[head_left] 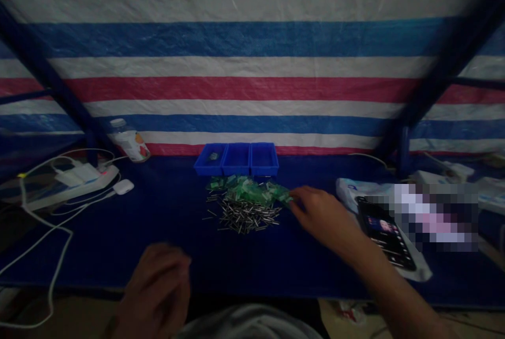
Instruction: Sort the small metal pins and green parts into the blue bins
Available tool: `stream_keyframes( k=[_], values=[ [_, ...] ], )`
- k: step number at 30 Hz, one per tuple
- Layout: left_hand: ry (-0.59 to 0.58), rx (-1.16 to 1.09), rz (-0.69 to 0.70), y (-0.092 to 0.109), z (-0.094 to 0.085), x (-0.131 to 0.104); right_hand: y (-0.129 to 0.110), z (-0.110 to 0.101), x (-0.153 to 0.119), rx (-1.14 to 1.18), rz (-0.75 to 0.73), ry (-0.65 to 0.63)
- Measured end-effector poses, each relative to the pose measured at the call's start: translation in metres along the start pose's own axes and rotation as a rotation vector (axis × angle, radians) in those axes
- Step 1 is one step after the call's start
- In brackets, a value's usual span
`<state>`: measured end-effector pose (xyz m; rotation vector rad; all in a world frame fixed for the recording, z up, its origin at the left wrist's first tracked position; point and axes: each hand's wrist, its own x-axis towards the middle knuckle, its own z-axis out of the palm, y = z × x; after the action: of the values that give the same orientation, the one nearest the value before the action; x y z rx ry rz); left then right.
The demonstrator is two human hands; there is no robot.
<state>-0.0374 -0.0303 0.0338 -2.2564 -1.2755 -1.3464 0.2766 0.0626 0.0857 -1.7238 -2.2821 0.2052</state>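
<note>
On the blue table lies a heap of thin metal pins (246,216), with small green plastic pieces (252,190) piled along its far side. My right hand (319,215) reaches in from the right. Its thumb and fingertips close on the right edge of the green plastic. Nearer to me, my left hand (161,281) is above the table's front edge, apart from the heap. It is blurred, with the fingers curled in; whatever they may hold is hidden. Behind the heap stands a blue three-compartment tray (236,173), whose left compartment contains small clear pieces (213,156).
A phone (386,234) lies on a white plastic package (347,187) at right. To the left are a power strip (79,186), white cables (63,239) and a plastic bottle (132,142). Striped sheeting (252,39) hangs behind, between blue frame bars (430,71).
</note>
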Motion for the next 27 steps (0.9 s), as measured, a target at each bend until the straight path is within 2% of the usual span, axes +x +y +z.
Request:
stream_keyframes(
  k=[1, 3, 6, 9, 13, 17, 23, 27],
  values=[
    [0.102, -0.012, 0.098, -0.003, 0.015, 0.019, -0.003, 0.005, 0.017, -0.085, 0.009, 0.001],
    [0.159, -0.064, 0.270, -0.003, 0.043, 0.058, -0.006, 0.018, 0.039, -0.180, 0.028, -0.037],
    [0.045, -0.154, 0.343, 0.002, 0.075, 0.105, -0.003, 0.035, 0.047, -0.238, 0.050, -0.076],
    [-0.048, -0.159, 0.358, 0.001, 0.094, 0.127, 0.000, 0.039, 0.045, -0.238, 0.056, -0.084],
    [-0.176, -0.120, 0.320, -0.022, 0.119, 0.132, 0.001, 0.035, 0.046, -0.215, 0.008, -0.139],
    [-0.179, -0.156, 0.116, -0.048, 0.138, 0.124, 0.001, 0.031, 0.048, -0.221, -0.004, -0.154],
    [-0.133, -0.185, -0.197, -0.067, 0.134, 0.106, 0.013, 0.031, 0.052, -0.105, -0.056, -0.060],
    [-0.154, -0.247, -0.286, -0.068, 0.128, 0.104, 0.011, 0.023, 0.061, 0.069, -0.136, 0.012]
  ],
)
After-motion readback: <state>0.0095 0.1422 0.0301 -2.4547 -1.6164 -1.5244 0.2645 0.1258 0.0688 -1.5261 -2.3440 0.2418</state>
